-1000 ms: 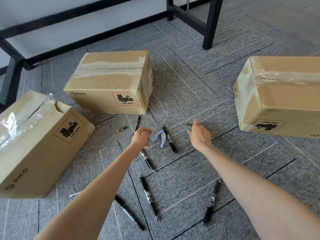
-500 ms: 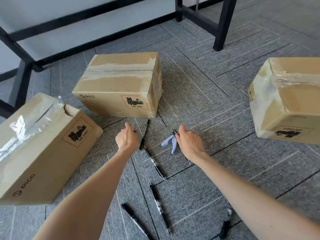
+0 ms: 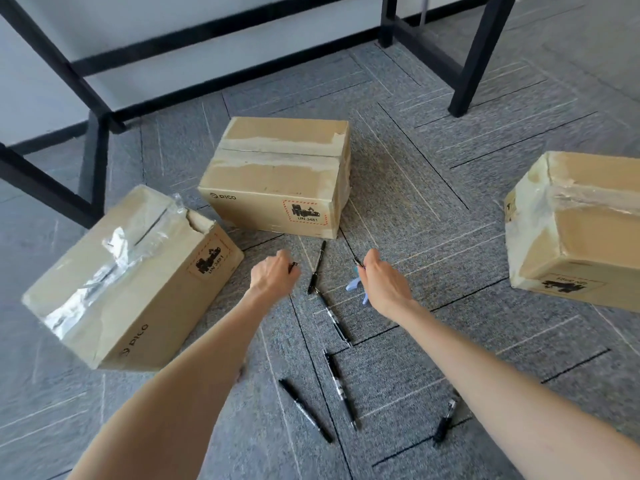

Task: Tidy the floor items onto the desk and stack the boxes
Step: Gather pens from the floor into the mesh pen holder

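Both hands reach low over the grey ribbed carpet tiles (image 3: 485, 254): the left hand (image 3: 273, 277) curls its fingers round a small dark object (image 3: 294, 266) too small to identify. The right hand (image 3: 382, 284) pinches a thin dark pen (image 3: 357, 262) at its fingertips, a pale blue plastic tool (image 3: 354, 285) lying just beneath it. Nearest, black ballpoint pens (image 3: 341, 389) lie scattered on the carpet; farther off three brown taped cardboard boxes sit apart, the left box (image 3: 128, 275), the middle box (image 3: 277, 181) and the right box (image 3: 581, 230), before black metal desk legs (image 3: 474, 53) and a white wall (image 3: 173, 19).
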`<state>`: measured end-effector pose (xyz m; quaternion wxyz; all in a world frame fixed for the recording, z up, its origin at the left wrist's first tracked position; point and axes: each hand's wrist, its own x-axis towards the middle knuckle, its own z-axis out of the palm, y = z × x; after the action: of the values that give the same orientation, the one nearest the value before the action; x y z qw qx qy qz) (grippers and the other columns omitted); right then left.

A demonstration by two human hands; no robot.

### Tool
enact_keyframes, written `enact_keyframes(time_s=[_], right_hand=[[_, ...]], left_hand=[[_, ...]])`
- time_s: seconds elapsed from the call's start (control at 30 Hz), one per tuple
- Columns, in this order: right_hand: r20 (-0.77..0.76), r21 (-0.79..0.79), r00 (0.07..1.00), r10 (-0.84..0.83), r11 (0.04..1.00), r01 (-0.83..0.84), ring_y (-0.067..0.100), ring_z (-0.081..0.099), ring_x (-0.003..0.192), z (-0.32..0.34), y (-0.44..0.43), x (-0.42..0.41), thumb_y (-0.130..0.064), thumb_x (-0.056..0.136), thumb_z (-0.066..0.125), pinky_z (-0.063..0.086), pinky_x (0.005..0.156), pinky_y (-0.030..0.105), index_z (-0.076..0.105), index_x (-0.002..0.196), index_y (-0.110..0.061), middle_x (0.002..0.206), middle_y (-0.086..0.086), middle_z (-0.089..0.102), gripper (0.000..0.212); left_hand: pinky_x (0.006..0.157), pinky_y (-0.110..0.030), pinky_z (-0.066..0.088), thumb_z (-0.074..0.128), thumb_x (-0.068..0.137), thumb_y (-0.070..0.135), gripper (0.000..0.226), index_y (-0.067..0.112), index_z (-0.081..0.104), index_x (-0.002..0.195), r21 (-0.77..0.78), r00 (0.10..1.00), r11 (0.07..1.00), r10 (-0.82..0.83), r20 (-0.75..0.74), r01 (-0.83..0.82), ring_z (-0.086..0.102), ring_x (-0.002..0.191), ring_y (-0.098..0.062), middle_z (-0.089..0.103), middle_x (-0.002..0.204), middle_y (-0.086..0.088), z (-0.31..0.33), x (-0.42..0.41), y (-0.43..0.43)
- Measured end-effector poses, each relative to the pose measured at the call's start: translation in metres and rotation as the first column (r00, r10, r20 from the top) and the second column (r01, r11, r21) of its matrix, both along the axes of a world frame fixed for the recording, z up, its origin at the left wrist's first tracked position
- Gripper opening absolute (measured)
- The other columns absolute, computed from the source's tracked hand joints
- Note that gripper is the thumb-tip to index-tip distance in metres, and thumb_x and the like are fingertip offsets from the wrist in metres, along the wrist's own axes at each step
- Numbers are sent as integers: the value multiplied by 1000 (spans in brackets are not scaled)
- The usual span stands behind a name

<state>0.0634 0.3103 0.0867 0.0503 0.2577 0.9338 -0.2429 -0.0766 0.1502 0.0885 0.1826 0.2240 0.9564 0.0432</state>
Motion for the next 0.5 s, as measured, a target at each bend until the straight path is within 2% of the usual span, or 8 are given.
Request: enact_keyframes(time_s=[0.13, 0.2, 0.33, 0.43, 0.5], right_hand=[[41, -89, 997, 69, 994, -65, 13, 47, 46, 92, -22, -3, -26, 103, 33, 36, 38, 23, 41, 111, -6, 74, 5, 61, 23], [51, -133, 993, 110, 986, -102, 14, 45, 48, 148, -32, -7, -23, 103, 34, 37, 41, 24, 40, 118, -4, 72, 4, 56, 25], [61, -175, 976, 211, 965, -198, 10, 40, 47, 265, -49, -15, -22, 103, 37, 33, 40, 22, 37, 127, -1, 66, -2, 45, 32], [71, -173, 960, 270, 951, -255, 10, 37, 45, 357, -54, -21, -23, 103, 37, 29, 39, 24, 36, 125, -1, 63, -3, 43, 31], [79, -146, 950, 303, 946, -289, 11, 37, 46, 420, -54, -25, -24, 103, 36, 28, 40, 25, 36, 124, -1, 63, -3, 43, 31]], left_hand=[[61, -30, 40, 40, 97, 32, 30, 10, 52, 115, -26, 996, 999, 28, 79, -26, 55, 74, -24, 65, 96, -8, 87, 18, -14], [61, -30, 40, 39, 97, 33, 31, 13, 53, 114, -7, 993, 999, 36, 111, -36, 57, 76, -26, 67, 97, -8, 138, 27, -21], [66, -31, 44, 40, 97, 34, 27, 19, 54, 115, 69, 982, 991, 98, 164, -110, 63, 90, -27, 66, 103, -3, 250, 38, -37], [73, -39, 54, 44, 97, 31, 21, 19, 54, 110, 144, 963, 970, 165, 214, -198, 62, 87, -27, 66, 105, -4, 338, 42, -47], [72, -39, 53, 46, 97, 29, 19, 16, 55, 107, 167, 952, 954, 211, 222, -250, 59, 85, -24, 65, 104, -5, 401, 45, -49]])
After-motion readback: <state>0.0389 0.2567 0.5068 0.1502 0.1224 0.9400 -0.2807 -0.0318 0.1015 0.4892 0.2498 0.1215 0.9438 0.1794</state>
